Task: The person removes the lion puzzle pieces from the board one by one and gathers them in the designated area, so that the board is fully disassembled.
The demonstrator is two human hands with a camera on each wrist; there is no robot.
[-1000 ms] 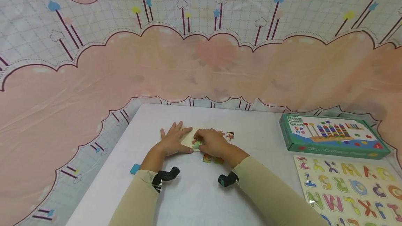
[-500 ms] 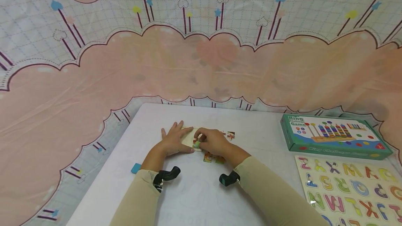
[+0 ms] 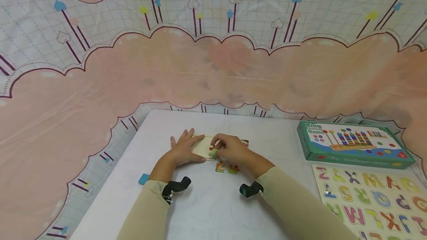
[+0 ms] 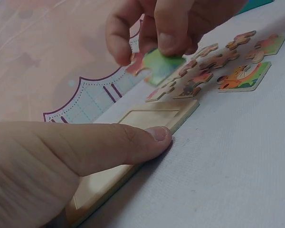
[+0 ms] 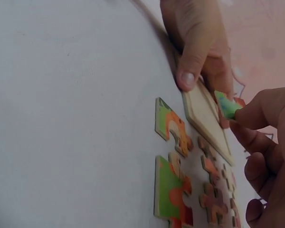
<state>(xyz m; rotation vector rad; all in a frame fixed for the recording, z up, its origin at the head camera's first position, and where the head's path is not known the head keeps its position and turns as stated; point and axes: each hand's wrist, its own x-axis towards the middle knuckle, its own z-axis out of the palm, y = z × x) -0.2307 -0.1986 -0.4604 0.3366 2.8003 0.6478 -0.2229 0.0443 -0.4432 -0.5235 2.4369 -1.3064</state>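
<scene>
My left hand (image 3: 185, 150) rests spread on a pale wooden puzzle tray (image 3: 206, 143), its thumb lying along the near rim in the left wrist view. My right hand (image 3: 235, 151) pinches a green and red puzzle piece (image 4: 160, 65) between thumb and fingers, at the tray's right end. In the right wrist view this puzzle piece (image 5: 227, 105) is tilted and held above the tray's surface. The bare inside of the tray (image 5: 204, 111) shows beneath it. Near my right hand lie several loose puzzle pieces (image 4: 244, 77), partly hidden by that hand in the head view.
A green ring game box (image 3: 355, 145) stands at the back right of the white table (image 3: 207, 210). In front of it lies a letter board (image 3: 370, 195) with colourful letters. A small blue object (image 3: 144, 179) sits beside my left forearm. A patterned cloth (image 3: 213, 73) hangs behind.
My right hand has shifted a little to the right, carrying the pinched puzzle piece with it. My left hand keeps its place on the tray.
</scene>
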